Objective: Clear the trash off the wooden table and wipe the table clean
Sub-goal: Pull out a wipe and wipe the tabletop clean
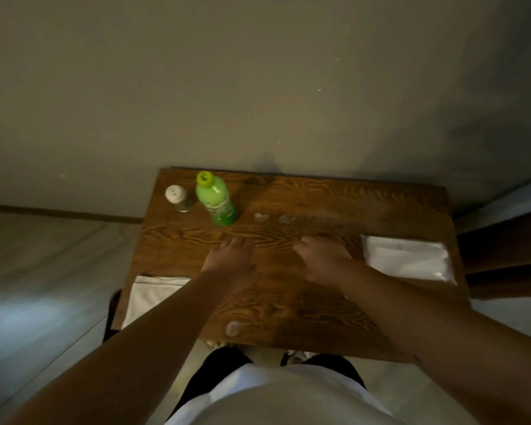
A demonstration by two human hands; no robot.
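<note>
Two small crumpled scraps point(261, 216) lie mid-surface, just beyond both hands; a third scrap point(233, 328) sits near the front edge. The left hand point(232, 257) and right hand point(321, 259) reach forward, palms down, fingers loosely open, holding nothing. A green bottle point(216, 199) and a shaker point(177, 197) stand on the wooden surface point(334, 204); white cloths point(408, 257) lie at either side.
</note>
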